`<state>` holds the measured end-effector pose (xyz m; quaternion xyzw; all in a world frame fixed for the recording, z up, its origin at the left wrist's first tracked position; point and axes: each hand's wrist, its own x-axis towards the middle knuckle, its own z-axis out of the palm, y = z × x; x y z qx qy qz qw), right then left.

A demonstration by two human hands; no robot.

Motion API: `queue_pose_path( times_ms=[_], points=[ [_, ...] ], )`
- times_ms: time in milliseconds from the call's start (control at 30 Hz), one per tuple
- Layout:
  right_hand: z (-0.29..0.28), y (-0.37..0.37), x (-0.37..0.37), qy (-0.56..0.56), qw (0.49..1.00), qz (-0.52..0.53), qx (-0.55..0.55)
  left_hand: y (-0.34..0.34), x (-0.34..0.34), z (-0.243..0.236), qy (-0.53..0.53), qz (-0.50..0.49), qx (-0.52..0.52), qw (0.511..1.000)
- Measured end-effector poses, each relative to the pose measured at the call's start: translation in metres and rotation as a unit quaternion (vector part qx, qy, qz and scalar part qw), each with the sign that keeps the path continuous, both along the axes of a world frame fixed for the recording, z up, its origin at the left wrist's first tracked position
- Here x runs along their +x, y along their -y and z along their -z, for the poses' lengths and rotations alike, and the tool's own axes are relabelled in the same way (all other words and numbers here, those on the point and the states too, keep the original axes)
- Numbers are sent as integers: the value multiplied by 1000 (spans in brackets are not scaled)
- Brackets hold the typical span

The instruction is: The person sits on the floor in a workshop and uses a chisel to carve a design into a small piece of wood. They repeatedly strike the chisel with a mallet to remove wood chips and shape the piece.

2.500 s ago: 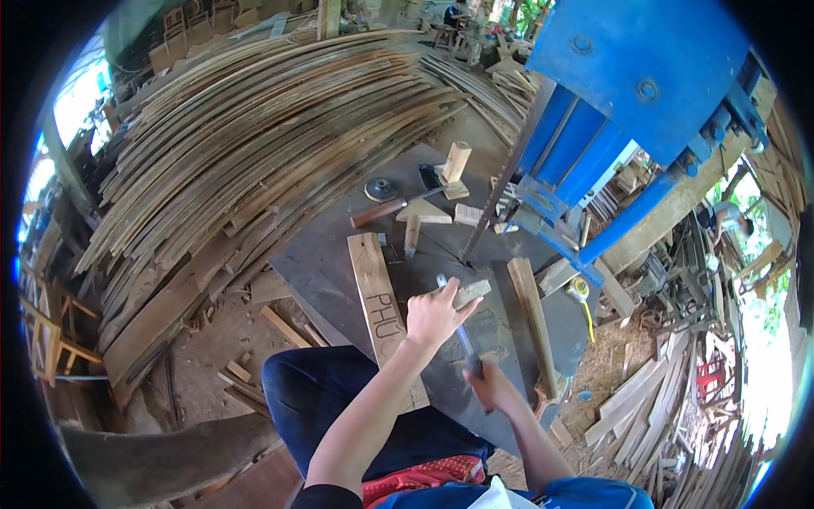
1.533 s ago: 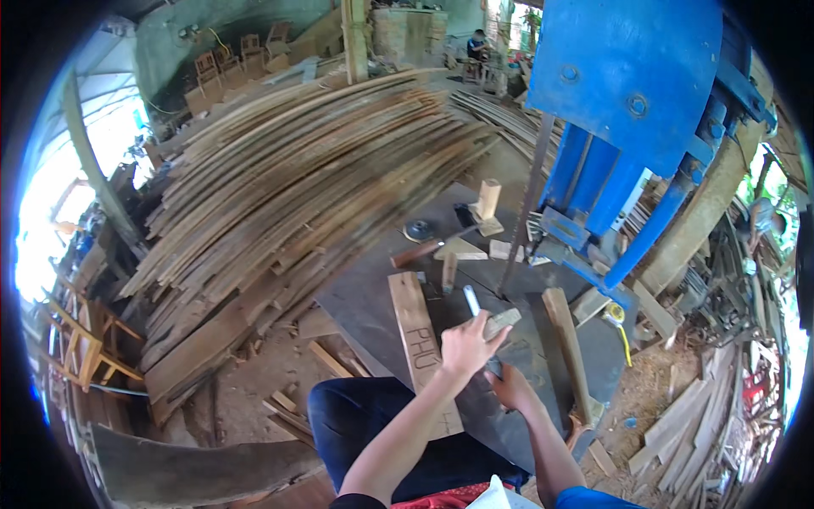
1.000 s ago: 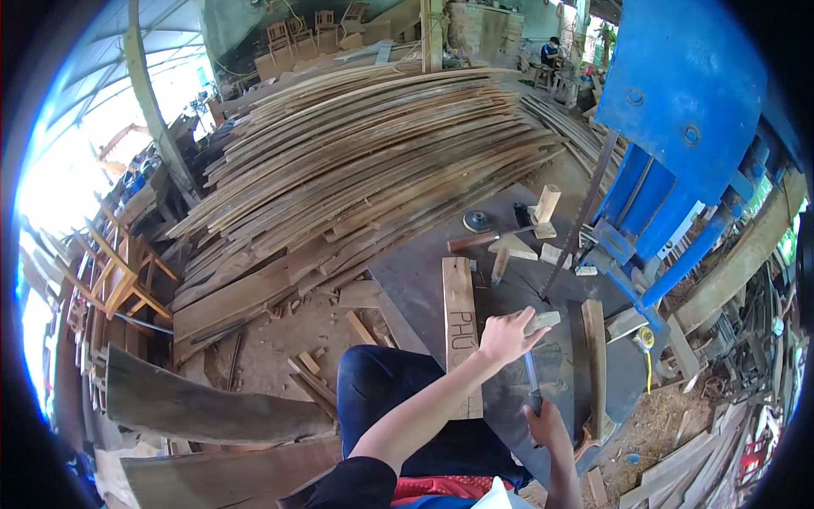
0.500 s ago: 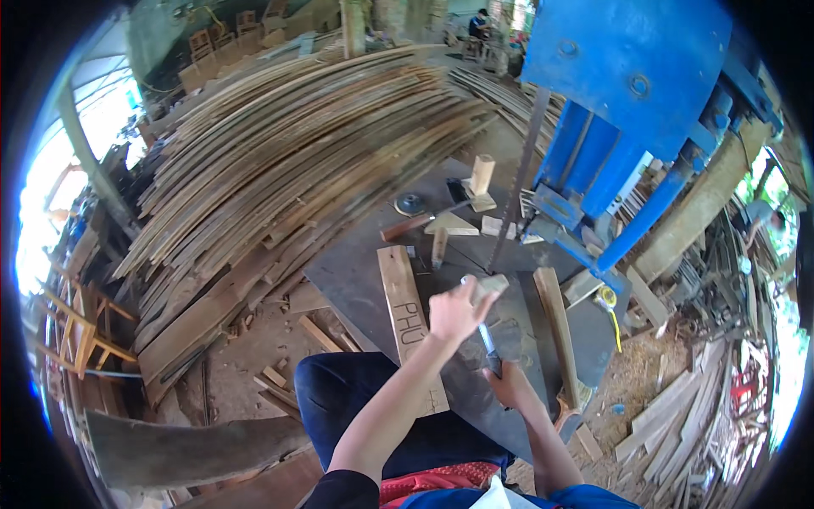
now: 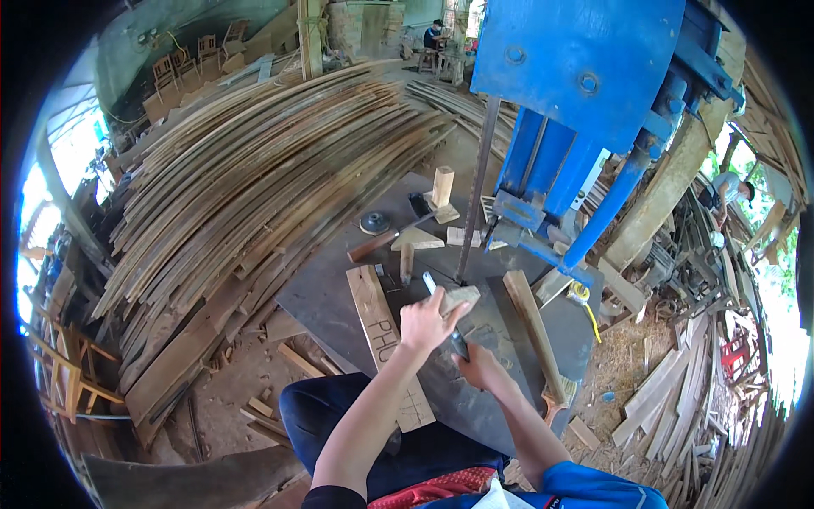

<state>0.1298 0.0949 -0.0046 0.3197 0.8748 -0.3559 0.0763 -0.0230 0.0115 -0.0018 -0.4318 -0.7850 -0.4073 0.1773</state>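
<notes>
My left hand (image 5: 424, 322) grips a pale grey, stone-like block (image 5: 459, 299) over a long metal blade (image 5: 430, 284), whose tip shows above my fingers. Lower right, my right hand (image 5: 478, 369) is closed on the blade's dark handle (image 5: 460, 349). Both are over the dark metal table (image 5: 458, 407). Beside my left arm lies a plank (image 5: 365, 293) with hand-drawn lettering; a long wooden piece (image 5: 532, 331) lies to my right. Behind are small wood offcuts (image 5: 417, 240), a wooden-handled tool (image 5: 366, 250) and a dark disc (image 5: 374, 221).
A large blue machine (image 5: 577, 68) with a vertical band blade (image 5: 473, 204) stands over the table, a yellow tape measure (image 5: 579, 293) near it. Stacked boards (image 5: 246, 178) fill the left. Wooden chairs (image 5: 80, 365) stand at far left. Two people (image 5: 434, 34) (image 5: 731, 191) are at back and right.
My left hand and the block have shifted back and forth along the blade. The right hand keeps hold of the handle. The view has swung about as my head moved.
</notes>
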Motion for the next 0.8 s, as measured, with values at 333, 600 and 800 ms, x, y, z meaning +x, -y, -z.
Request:
queue_pose_path(
  times_ms=[333,600,800],
  points=[
    [2,-2,71,-15,999,-47,3,0,-7,-5,37,-36,12,999],
    [-10,1,5,5,1000,9,-4,-4,-9,2,29,-64,-10,997],
    [0,18,82,-35,999,-21,21,-2,-2,-7,24,-47,-11,999]
  ],
)
